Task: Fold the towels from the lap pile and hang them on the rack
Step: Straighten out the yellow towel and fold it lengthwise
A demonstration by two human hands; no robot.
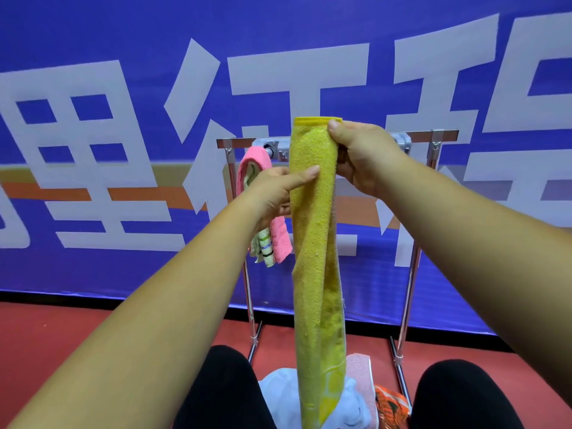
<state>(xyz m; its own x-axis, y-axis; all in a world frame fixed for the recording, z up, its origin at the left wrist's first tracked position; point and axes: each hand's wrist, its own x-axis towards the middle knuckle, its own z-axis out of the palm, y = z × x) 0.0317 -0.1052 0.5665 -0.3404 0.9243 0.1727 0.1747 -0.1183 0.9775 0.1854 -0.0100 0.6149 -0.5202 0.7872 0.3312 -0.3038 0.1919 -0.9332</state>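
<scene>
1. Back wall: big blue banner [93,26] fills whole bkgd, w/ huge white characters [89,144] across it
2. Orange stripe [46,191] w/ tan band [18,174] just above it, running horiz. behind the characters at mid-height
3. Black strip [62,298] along banner's bottom edge, meeting floor
4. Floor [46,332]: red, smooth, evenly lit

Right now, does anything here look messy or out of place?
Only mildly. On the rack, the pink towel hangs bunched at the left end, a striped towel poking out crookedly beneath it. The yellow towel, held by the left hand and right hand, twists slightly. Nothing spilled or torn.
</scene>
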